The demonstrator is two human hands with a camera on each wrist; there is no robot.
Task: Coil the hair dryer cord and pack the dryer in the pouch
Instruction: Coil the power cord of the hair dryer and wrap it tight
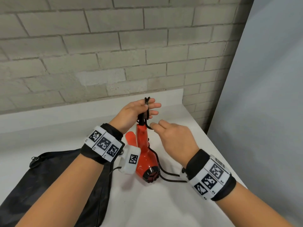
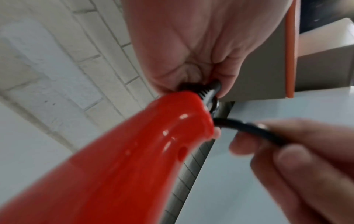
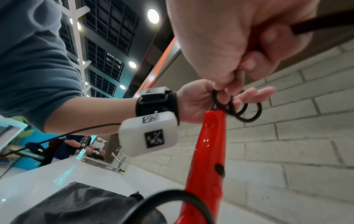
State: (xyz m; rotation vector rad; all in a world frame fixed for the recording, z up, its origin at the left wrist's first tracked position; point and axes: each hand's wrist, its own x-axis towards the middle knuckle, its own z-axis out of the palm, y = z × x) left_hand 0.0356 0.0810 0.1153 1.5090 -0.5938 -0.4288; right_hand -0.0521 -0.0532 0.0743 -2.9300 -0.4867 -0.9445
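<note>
The left hand (image 1: 133, 112) holds the top of the hair dryer's handle, thumb and palm closed on the black cord (image 1: 146, 108) where it leaves the handle, while the outer fingers stretch out straight toward 2 o'clock. Several small loops of the cord hang around those fingers, plain in the right wrist view. Just at 4 o'clock of it, the right hand (image 1: 173, 138) pinches a length of the same cord between thumb and forefinger, the other fingers curled in loosely; the two hands sit near each other but apart.

Below the left hand the red hair dryer (image 1: 144, 149) stands handle-up, its body down on the white table (image 1: 164, 210) with the dark rear grille facing 6 o'clock and the red nozzle poking toward 10 o'clock. From the pinch the cord runs down along the dryer's right flank and trails onto the table at 5 o'clock, passing under the right wrist.

At 8 o'clock of the dryer lies the black pouch (image 1: 54, 176), flat on the table, its zipper edge at the far side; the left forearm crosses above it. A pale brick wall (image 1: 114, 54) rises at 12 o'clock behind the table.
</note>
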